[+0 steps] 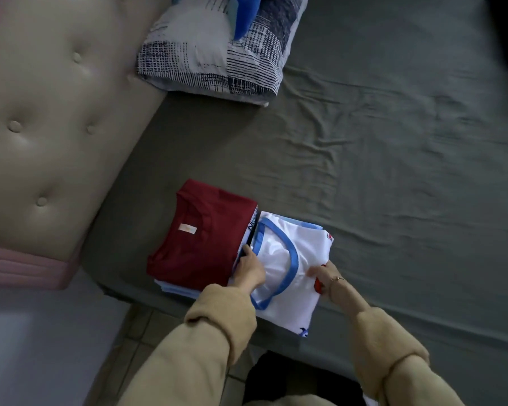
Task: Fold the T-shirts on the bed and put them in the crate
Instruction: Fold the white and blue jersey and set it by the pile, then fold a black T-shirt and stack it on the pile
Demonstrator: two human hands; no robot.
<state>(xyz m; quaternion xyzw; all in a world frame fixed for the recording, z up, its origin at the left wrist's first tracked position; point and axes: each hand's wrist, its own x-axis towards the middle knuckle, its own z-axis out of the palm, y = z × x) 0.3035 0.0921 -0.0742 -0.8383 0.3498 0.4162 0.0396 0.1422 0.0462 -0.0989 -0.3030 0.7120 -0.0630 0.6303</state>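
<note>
head view: folded shirts sit in two low stacks near the front edge of the bed [393,171], just beside each other. the dark red t-shirt [200,247] tops the left stack, with paler folded layers showing under its near edge. the white t-shirt with blue collar trim [288,259] tops the right stack, its neckline facing up.

the left hand [251,269] has its fingers tucked down into the seam between the two stacks, against the white shirt's left edge; whether they curl under the fabric is hidden. the right hand [327,276] pinches the white shirt's right edge, where a bit of red print shows under the fingers. tan sleeves cover both arms. no crate is clearly in view; a dark shape at the bottom edge may be it, but i cannot tell.

a patterned pillow [214,54] lies further back against the padded headboard [50,112], well apart from the stacks.

the step in hand looks like squaring or lifting the white stack. to do it well, both hands should get fully under the bottom layer, hold the sides level and lift evenly, so the folds do not slide open or drag the red stack along.
</note>
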